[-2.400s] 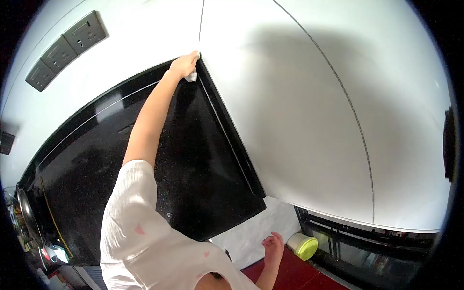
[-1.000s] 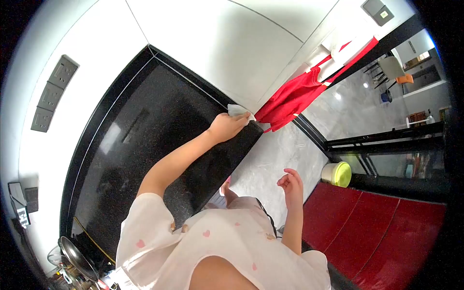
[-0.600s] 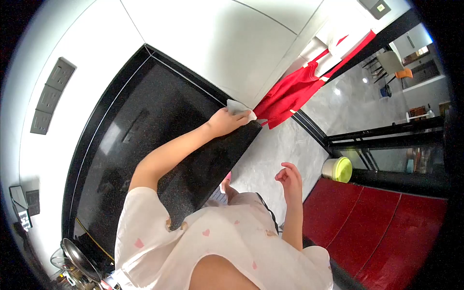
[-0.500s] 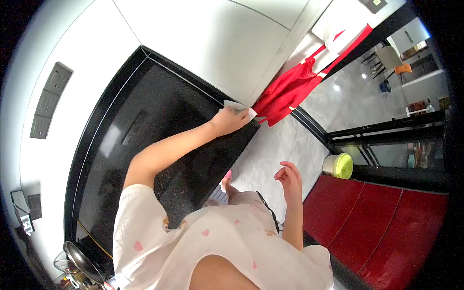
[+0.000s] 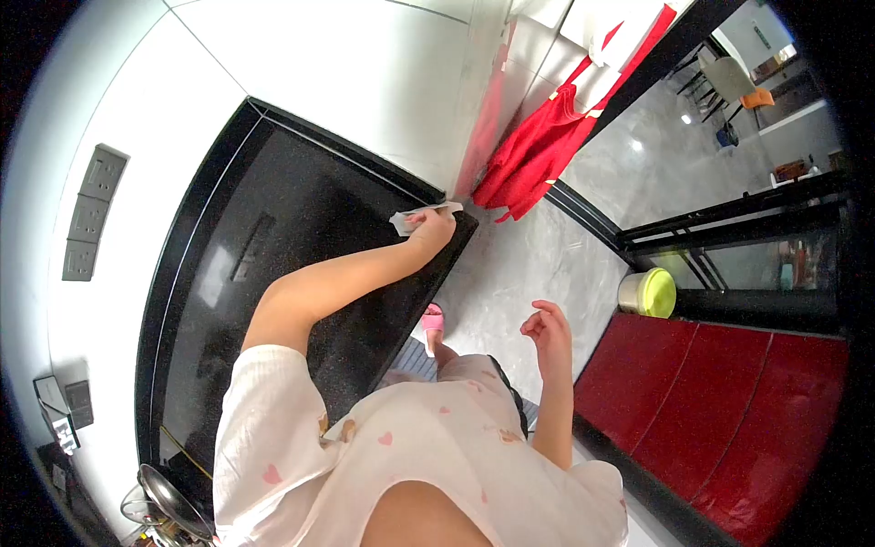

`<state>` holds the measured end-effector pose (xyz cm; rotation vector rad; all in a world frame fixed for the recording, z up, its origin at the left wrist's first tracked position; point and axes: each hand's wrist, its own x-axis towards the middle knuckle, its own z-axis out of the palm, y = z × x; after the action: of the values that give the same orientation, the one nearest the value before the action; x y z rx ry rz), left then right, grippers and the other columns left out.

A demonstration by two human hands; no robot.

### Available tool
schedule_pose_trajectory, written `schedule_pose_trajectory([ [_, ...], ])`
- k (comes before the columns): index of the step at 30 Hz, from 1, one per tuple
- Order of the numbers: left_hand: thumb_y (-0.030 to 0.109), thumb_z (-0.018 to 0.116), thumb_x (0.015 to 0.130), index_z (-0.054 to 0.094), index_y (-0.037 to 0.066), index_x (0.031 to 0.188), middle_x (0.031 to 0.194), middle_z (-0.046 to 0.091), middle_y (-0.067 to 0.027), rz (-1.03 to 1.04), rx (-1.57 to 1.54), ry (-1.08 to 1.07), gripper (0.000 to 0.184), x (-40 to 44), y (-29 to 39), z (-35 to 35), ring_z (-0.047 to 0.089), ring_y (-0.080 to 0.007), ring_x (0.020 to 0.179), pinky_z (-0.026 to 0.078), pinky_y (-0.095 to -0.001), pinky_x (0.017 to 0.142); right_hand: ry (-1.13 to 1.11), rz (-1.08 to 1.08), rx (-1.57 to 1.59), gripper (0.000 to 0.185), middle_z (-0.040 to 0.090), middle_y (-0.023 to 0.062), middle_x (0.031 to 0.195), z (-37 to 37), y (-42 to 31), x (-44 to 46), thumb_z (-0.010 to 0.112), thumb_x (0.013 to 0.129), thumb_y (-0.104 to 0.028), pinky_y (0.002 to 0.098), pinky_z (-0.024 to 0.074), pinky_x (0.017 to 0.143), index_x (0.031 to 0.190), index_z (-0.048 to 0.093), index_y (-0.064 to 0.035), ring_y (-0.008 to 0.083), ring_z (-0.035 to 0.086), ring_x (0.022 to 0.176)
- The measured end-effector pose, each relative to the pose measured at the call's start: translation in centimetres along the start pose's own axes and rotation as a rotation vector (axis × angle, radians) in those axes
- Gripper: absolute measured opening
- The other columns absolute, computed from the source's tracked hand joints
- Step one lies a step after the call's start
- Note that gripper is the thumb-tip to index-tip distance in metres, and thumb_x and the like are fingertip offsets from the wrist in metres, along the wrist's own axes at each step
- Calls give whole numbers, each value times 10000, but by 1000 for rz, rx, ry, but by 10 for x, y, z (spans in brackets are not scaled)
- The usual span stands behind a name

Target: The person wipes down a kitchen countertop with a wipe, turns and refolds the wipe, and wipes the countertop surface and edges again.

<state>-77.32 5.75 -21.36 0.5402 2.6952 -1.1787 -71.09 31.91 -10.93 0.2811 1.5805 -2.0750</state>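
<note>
At the far end of the black countertop point(image 5: 301, 228), my left hand point(image 5: 436, 228) is closed on a thin white cloth point(image 5: 406, 221). The cloth lies against the counter's surface close to its outer corner and the raised back edge. Part of it sticks out to both sides of my fingers. My right hand point(image 5: 547, 330) is raised over the floor beside my body, fingers loosely curled and apart, with nothing in it.
A red apron point(image 5: 538, 150) hangs by the wall just past the counter's corner. Dark red cabinet-like panels point(image 5: 674, 392) stand at right, with a lime-lidded tub point(image 5: 652, 293) beside them. A pan point(image 5: 173, 501) sits at lower left, below wall sockets point(image 5: 94, 214).
My left hand has drawn the white cloth slightly back from the corner, and its wrist is bent more. My right hand has hardly moved. The view has shifted a little.
</note>
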Motion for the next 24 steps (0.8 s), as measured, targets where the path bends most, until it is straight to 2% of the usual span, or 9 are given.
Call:
schedule_pose_trajectory([
  [7, 144, 423, 753, 464, 26, 1024, 1116, 464, -198, 44, -136, 15, 299, 1, -6, 3, 546, -302, 502, 363, -389, 291, -39, 23, -21, 205, 510, 40, 650, -3, -1, -1, 429, 822, -158, 256, 405, 629, 964, 473, -17, 140, 509, 639],
  [10, 132, 416, 748, 497, 18, 954, 897, 535, -196, 106, -178, 41, 249, 4, -11, 9, 515, -282, 405, 370, -380, 287, -55, 33, -18, 205, 510, 39, 652, -4, 2, -3, 429, 822, -156, 254, 406, 626, 966, 472, -16, 139, 509, 638],
  [13, 136, 392, 768, 495, 36, 984, 955, 541, -186, 161, -331, 119, 259, -3, -17, 17, 567, -285, 515, 405, -395, 332, -59, 33, -19, 205, 513, 39, 651, -4, -1, -4, 426, 821, -154, 252, 407, 623, 965, 476, -16, 137, 511, 639],
  [16, 150, 375, 788, 498, 66, 1017, 962, 555, -133, 44, -523, 329, 274, -15, -13, 38, 591, -272, 655, 436, -408, 391, -71, 11, -41, 205, 517, 42, 646, -5, -3, -5, 424, 820, -154, 253, 408, 623, 960, 482, -17, 138, 514, 638],
  [17, 156, 413, 783, 462, 157, 1102, 919, 577, -2, -142, -445, 307, 323, -28, -18, 28, 582, -188, 770, 462, -351, 508, -79, 1, -51, 205, 519, 43, 644, -5, -3, -4, 424, 819, -154, 253, 409, 623, 958, 485, -17, 139, 515, 638],
  [18, 141, 426, 776, 448, 134, 1123, 938, 573, -25, -241, -987, 241, 348, -25, -26, 46, 583, -209, 796, 469, -369, 527, -83, 7, -49, 205, 520, 44, 643, -4, -3, -4, 424, 818, -154, 253, 409, 623, 957, 487, -17, 139, 515, 637],
  [20, 138, 448, 761, 443, 112, 1117, 915, 577, -60, -214, -646, 121, 357, -46, -32, 73, 585, -216, 783, 476, -368, 564, -89, 16, -46, 206, 523, 46, 640, -1, -4, -4, 424, 817, -155, 253, 410, 622, 955, 491, -17, 140, 517, 635],
  [22, 131, 457, 752, 437, 97, 1113, 896, 579, -76, -293, -782, 130, 363, -74, -57, 58, 585, -218, 748, 479, -361, 608, -102, 33, -48, 207, 523, 47, 641, -1, -2, -2, 425, 816, -155, 253, 410, 623, 957, 489, -17, 140, 517, 635],
  [24, 137, 382, 777, 431, 69, 1123, 1008, 557, -57, -329, -812, 35, 356, -82, -65, 33, 582, -213, 812, 463, -336, 650, -111, 43, -56, 208, 522, 47, 640, -1, -2, 0, 425, 816, -155, 254, 409, 624, 959, 487, -18, 139, 516, 634],
])
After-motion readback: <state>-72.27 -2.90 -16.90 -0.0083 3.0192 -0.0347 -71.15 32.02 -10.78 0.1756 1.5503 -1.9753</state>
